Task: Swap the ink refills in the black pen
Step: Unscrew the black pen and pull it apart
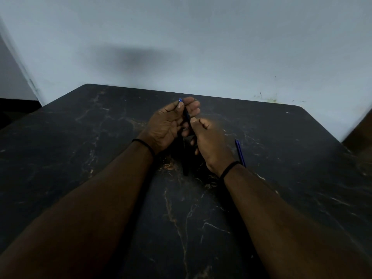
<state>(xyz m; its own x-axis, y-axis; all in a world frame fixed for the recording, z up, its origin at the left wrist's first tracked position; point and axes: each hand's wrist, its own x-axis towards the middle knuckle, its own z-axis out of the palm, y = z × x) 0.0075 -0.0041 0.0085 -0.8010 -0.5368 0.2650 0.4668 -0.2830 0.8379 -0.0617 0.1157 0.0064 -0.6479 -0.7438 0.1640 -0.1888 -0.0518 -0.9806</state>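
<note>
**Both hands on the pen, refill swap not yet confirmed**

Both hands are raised together above the table (281, 178), a dark marbled surface set against a pale wall (201, 47). We note the left hand (167, 127) curled round the upper part of the black pen (187, 117), thumb and fingertips pinching near its blue tip (180, 100). The right hand (211, 143) closes its thumb and fingers on the lower part of the same pen.

Two blue ink refills (240, 153) lie side by side on the table just beside the right wrist, untouched.

We judge the task to be in its early or middle stage: the pen is being worked at, perhaps to open it. Whether a refill sits inside the barrel we cannot tell. Inserting a refill and closing the pen appear to remain.
</note>
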